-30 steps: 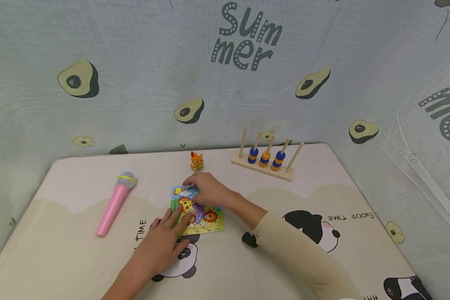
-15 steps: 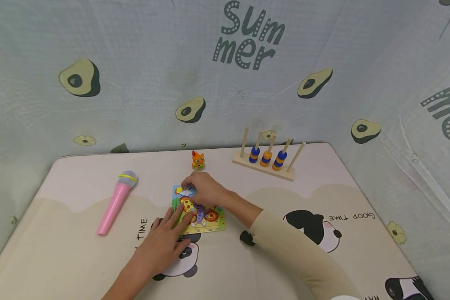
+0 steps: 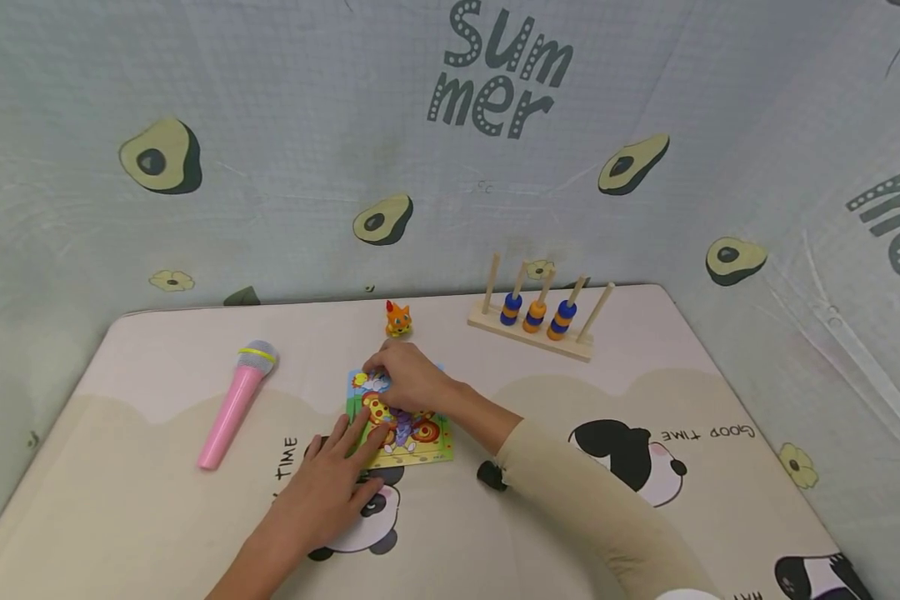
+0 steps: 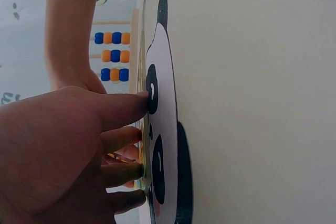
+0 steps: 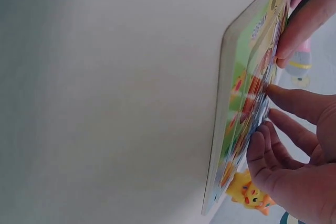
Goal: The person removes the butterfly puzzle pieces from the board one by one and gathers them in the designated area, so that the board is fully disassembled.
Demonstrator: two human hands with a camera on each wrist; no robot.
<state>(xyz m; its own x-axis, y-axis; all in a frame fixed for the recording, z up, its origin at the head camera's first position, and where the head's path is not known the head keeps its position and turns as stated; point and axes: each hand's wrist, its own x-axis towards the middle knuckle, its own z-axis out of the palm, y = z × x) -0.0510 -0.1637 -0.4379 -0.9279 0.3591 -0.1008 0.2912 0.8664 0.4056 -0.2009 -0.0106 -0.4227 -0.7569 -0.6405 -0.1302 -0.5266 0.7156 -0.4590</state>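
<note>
A colourful flat picture puzzle (image 3: pixel 437 442) lies on the table in the head view, with a cartoon animal and wheels on it. My left hand (image 3: pixel 322 492) rests its fairly straight, spread fingertips on the puzzle's near left part. Over the upper part, my right hand (image 3: pixel 416 379) has its thumb and curled fingers down on the picture, pinching a puzzle piece that they mostly hide. From the right wrist view, the right hand's thumb and fingertips (image 5: pixel 256 142) meet the board's surface, with the left hand's fingers (image 5: pixel 304 27) close by.
An orange toy animal (image 3: pixel 399 321) stands just beyond the puzzle. To the left lies a pink toy microphone (image 3: pixel 228 417). A wooden peg stand (image 3: pixel 528 335) with blue and orange beads is at the back right. Fabric with avocado prints hangs behind the table.
Both hands stay at nearly the same places on the puzzle. Under the right hand, the blue part of the picture has shifted slightly. The head view drifts a little.
</note>
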